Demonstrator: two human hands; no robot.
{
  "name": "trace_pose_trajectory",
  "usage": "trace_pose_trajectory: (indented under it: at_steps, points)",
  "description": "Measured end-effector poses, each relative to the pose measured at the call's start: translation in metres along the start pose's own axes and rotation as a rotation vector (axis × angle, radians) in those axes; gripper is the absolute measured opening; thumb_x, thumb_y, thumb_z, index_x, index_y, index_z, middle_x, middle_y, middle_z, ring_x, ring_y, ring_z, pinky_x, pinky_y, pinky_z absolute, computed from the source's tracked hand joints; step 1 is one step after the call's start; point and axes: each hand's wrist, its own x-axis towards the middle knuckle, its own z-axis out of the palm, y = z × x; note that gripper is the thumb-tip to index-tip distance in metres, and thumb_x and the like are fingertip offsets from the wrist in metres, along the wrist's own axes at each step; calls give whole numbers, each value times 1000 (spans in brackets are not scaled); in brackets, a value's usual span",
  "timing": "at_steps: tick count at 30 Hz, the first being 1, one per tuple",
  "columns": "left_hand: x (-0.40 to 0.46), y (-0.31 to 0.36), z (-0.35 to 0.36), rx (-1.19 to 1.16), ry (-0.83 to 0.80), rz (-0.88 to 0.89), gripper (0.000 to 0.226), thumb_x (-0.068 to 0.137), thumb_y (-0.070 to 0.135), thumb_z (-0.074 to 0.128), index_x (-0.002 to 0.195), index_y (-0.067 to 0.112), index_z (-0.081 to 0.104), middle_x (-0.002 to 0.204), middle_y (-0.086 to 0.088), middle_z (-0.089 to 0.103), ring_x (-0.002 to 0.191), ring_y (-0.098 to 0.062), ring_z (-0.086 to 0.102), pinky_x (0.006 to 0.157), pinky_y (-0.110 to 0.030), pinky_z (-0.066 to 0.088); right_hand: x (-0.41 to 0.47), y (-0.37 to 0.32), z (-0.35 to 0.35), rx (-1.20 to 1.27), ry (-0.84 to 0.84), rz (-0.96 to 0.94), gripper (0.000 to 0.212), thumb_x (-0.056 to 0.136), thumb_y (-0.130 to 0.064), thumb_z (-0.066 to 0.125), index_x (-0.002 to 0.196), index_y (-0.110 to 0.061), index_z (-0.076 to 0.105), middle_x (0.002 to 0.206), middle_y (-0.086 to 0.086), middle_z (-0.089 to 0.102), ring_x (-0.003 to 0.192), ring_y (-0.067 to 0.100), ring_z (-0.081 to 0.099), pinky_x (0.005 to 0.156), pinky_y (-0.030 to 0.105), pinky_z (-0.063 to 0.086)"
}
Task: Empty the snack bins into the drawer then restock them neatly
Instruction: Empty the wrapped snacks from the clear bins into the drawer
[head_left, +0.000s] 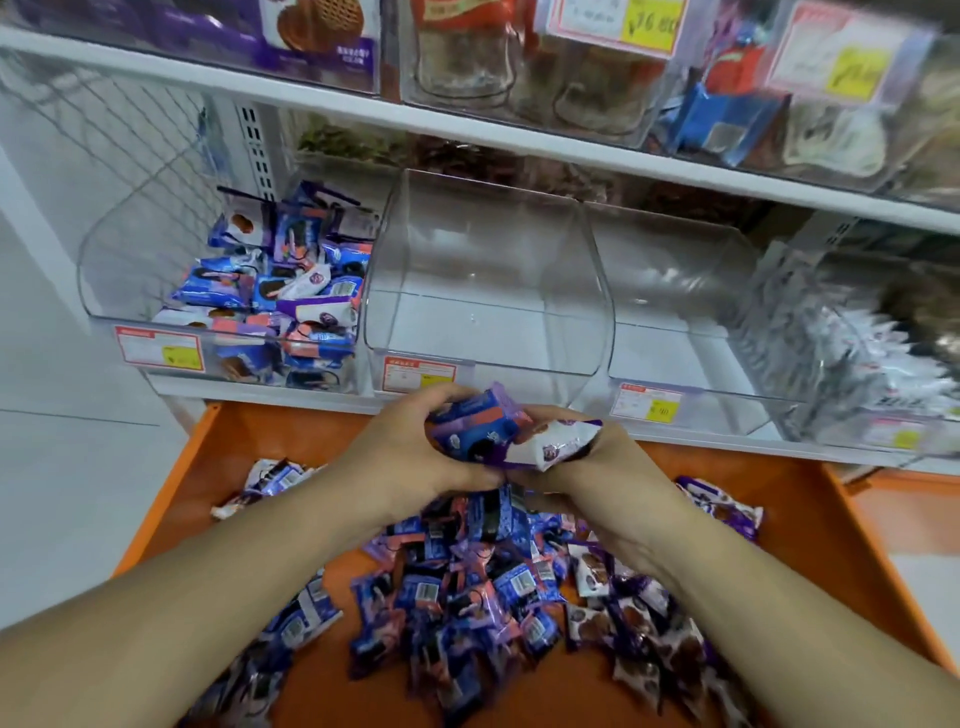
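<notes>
Here we face a white shelving unit (519, 137) that fills the upper half of the view, its top shelf lined with clear containers of purple, red and blue packaged goods behind blurred price labels. Below it, pulled out toward us, is the orange drawer (810, 525), its floor covered by a loose heap of snack packets (467, 597) in blue, purple, pink and white wrappers, spreading from near the back wall down to the bottom of the frame.

On the lower shelf, just above the drawer's back edge, stand four clear bins side by side. The left bin (124, 270) is partly filled with the same blue and purple packets, piled toward its right side. The middle bin (488, 270) holds nothing we can see, and the next bin (680, 312) to its right looks the same. The far right bin (852, 332) holds white and silvery packets, blurred at the frame's edge. Each bin carries a red and yellow price label at its front lip.

Our two forearms reach in from the bottom corners and meet over the back of the drawer, just in front of the middle bin. Between them we hold a small bundle of packets (493, 434). Our left hand (415, 452) curls around the bundle's left side, fingers wrapped over a blue and pink wrapper. Our right hand (597, 462) grips the right side, fingers closed on a white and purple packet that sticks out toward the upper right. The bundle sits above the heap, apart from the bins.
</notes>
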Motion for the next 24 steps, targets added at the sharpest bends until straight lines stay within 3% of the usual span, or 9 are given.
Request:
trace_pose_trajectory:
  at_steps: [2, 4, 6, 8, 11, 15, 19, 22, 24]
  points:
    - [6, 0, 6, 81, 19, 24, 69, 68, 18, 97, 116, 45, 57, 106, 29, 60, 84, 28, 55, 67, 3, 43, 0, 2, -16, -100, 66, 7, 30, 84, 0, 83, 106, -19, 81, 102, 6, 81, 102, 28, 76, 92, 45, 63]
    - [10, -5, 11, 163, 16, 32, 66, 71, 21, 96, 116, 45, 55, 107, 29, 59, 84, 29, 53, 68, 3, 42, -4, 0, -34, -209, 98, 18, 23, 84, -7, 85, 102, -20, 82, 99, -1, 81, 99, 17, 77, 91, 36, 61]
    - [12, -12, 18, 201, 3, 21, 67, 72, 24, 95, 125, 42, 57, 115, 27, 62, 95, 24, 56, 84, -1, 45, -9, -4, -50, -313, 89, 39, 23, 85, -12, 86, 104, -22, 82, 99, -7, 81, 95, 7, 75, 90, 31, 56]
    - [15, -19, 23, 211, -20, 1, 85, 73, 28, 94, 144, 45, 50, 134, 26, 57, 115, 12, 57, 103, -17, 46, -14, -7, -65, -410, 93, 53, 24, 83, -18, 88, 105, -25, 82, 99, -12, 80, 96, 3, 75, 95, 30, 55]
    - [16, -22, 25, 326, -58, -8, 94, 76, 32, 91, 151, 54, 39, 146, 27, 44, 119, 1, 55, 91, -11, 45, -19, -7, -81, -574, 126, 65, 26, 78, -33, 91, 102, -31, 81, 96, -19, 79, 95, 0, 73, 95, 29, 55]
    - [14, -21, 28, 424, -115, 49, 85, 79, 38, 87, 146, 62, 40, 153, 22, 48, 139, -2, 48, 113, -36, 46, -25, 3, -103, -856, 205, 129, 28, 74, -34, 91, 98, -29, 77, 93, -14, 78, 91, 3, 72, 87, 29, 58]
    - [6, -11, 30, 474, -172, 116, 70, 86, 36, 82, 140, 63, 46, 138, 38, 53, 128, 8, 52, 109, -29, 48, -33, 14, -146, -1133, 229, 315, 22, 78, -23, 85, 84, -26, 64, 86, -4, 71, 85, 14, 67, 64, 22, 51]
    - [-2, 3, 27, 521, -176, 140, 63, 86, 40, 80, 136, 63, 48, 129, 39, 55, 116, 6, 58, 101, -29, 52, -37, 28, -190, -1211, 279, 570, 31, 82, -25, 80, 105, -13, 64, 102, 7, 69, 93, 26, 67, 73, 35, 55]
    - [-5, 13, 24, 567, -175, 159, 59, 86, 44, 79, 132, 64, 49, 124, 39, 54, 107, 8, 59, 90, -22, 49, -38, 31, -205, -1191, 340, 614, 33, 83, -28, 77, 106, -8, 63, 100, 8, 69, 87, 24, 67, 69, 34, 54]
